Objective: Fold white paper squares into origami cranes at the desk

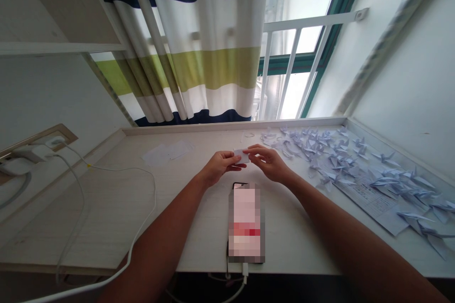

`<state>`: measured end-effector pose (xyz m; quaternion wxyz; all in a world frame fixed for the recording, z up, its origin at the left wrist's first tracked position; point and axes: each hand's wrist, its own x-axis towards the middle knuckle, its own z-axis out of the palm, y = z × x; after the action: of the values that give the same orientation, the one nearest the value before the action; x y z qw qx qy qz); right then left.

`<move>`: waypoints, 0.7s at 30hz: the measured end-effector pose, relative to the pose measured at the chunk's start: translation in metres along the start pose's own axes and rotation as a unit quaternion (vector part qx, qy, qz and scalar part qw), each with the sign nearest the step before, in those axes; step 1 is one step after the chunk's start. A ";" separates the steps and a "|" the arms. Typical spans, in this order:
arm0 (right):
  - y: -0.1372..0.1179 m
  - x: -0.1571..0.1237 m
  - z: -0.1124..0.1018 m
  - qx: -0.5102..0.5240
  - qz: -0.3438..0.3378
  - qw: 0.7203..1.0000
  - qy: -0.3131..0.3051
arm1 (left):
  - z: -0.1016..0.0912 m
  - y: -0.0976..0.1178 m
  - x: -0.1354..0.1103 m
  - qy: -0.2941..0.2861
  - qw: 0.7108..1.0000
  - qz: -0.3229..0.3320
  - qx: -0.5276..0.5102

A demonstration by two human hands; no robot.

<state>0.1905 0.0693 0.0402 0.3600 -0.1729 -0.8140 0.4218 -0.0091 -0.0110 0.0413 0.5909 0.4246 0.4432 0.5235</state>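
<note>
Between my two hands, above the middle of the desk, is a small piece of white paper [242, 155]. My left hand [222, 166] pinches it from the left, thumb on top and fingers beneath. With its fingertips on the paper's right edge, my right hand [267, 161] is closed around that side. Just below the hands a phone [245, 222] lies on the desk, its screen blurred out. Many folded white paper cranes [320, 149] cover the right side of the desk. Flat white paper sheets [168, 151] lie at the back left.
A printed sheet [371, 201] lies partly under the cranes. A charging cable [244, 274] runs from the phone over the front edge. Another white cable [154, 189] loops across the left from plugged-in chargers [33, 152]. Raised rims border the desk [192, 135], before a striped curtain [213, 66].
</note>
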 end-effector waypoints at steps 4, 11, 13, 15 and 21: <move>0.000 -0.001 0.000 0.005 0.021 1.000 0.007 | -0.001 -0.002 0.001 0.003 1.000 0.006 0.027; -0.007 0.000 -0.003 0.013 0.025 0.999 -0.029 | -0.002 -0.005 0.001 0.000 0.998 -0.007 0.063; -0.008 0.000 -0.004 0.008 0.021 0.999 -0.035 | -0.001 -0.004 0.000 -0.004 0.998 -0.008 0.065; -0.008 0.001 -0.003 -0.001 0.020 1.000 -0.021 | 0.002 -0.003 -0.001 -0.007 0.998 -0.003 0.066; -0.004 0.001 0.003 -0.004 0.043 0.999 0.028 | 0.006 -0.003 -0.001 0.008 0.998 0.008 0.064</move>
<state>0.1876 0.0653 0.0428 0.3633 -0.2210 -0.7972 0.4285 -0.0026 -0.0129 0.0395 0.5545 0.4610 0.4773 0.5021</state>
